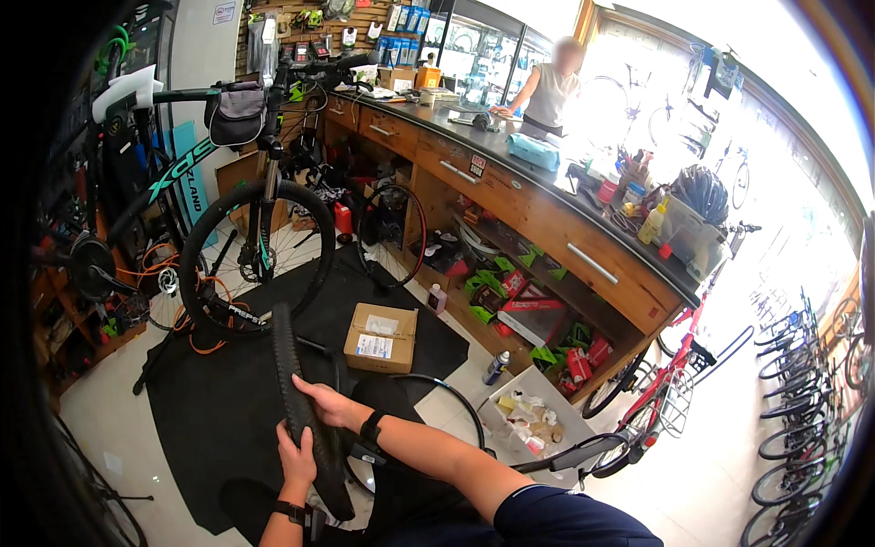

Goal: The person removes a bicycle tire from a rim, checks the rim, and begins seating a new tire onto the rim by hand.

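A black knobby bicycle tire [288, 369] stands nearly edge-on in front of me, its tread facing left. My left hand [296, 459] is closed on its lower part, thumb pointing up. Higher up, my right hand [328, 404] grips the tire's right side, with the thumb across the tread. Part of the tire's far side is hidden behind my hands and forearm. Beyond my right hand, a cardboard box [387, 326] with white labels sits on the black mat [205, 410].
A bicycle with a grey bag [236, 115] stands at the left, its front wheel [190, 260] close by. A long wooden counter [538, 219] runs along the right. Below it are a spray can [497, 367] and a bin of scraps [497, 421]. A person [553, 87] stands behind it.
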`<state>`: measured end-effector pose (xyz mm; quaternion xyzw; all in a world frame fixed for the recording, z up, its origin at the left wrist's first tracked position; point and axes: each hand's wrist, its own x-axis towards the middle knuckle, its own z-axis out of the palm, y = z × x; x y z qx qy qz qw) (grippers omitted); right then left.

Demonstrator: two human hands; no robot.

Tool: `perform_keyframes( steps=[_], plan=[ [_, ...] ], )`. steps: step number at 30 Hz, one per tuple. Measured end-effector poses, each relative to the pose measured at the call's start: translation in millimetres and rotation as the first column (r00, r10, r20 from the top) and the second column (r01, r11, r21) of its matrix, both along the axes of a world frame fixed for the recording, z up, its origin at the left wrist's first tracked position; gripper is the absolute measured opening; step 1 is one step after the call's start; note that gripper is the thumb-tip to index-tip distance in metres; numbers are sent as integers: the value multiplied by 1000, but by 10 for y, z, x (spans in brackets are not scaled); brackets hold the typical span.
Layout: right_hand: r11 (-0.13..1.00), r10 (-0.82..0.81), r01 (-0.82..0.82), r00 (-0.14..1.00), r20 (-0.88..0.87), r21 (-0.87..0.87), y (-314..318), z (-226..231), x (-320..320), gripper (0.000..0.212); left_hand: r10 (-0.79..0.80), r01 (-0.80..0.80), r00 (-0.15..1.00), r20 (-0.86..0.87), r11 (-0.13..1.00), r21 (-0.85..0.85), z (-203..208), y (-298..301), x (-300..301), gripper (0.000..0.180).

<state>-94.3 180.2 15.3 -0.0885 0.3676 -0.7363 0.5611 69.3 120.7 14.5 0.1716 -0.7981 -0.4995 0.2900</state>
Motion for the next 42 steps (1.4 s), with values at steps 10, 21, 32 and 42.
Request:
perform_keyframes(
  steps=[10,21,32,42],
  plan=[
    [993,-20,40,984,-179,111,50,-91,49,55,10,-16,981,193,999,28,729,-499,-232,40],
    [862,-104,398,746,-658,315,-243,-153,466,53,397,-26,534,746,890,-456,1253,-289,-976,87],
    [904,-76,394,529,-845,166,-319,-30,676,39,410,-64,719,561,843,-534,849,-599,-803,56],
    [990,108,-76,948,-300,118,-23,-246,460,32,326,148,617,716,845,-513,907,-802,-691,76]
  ],
)
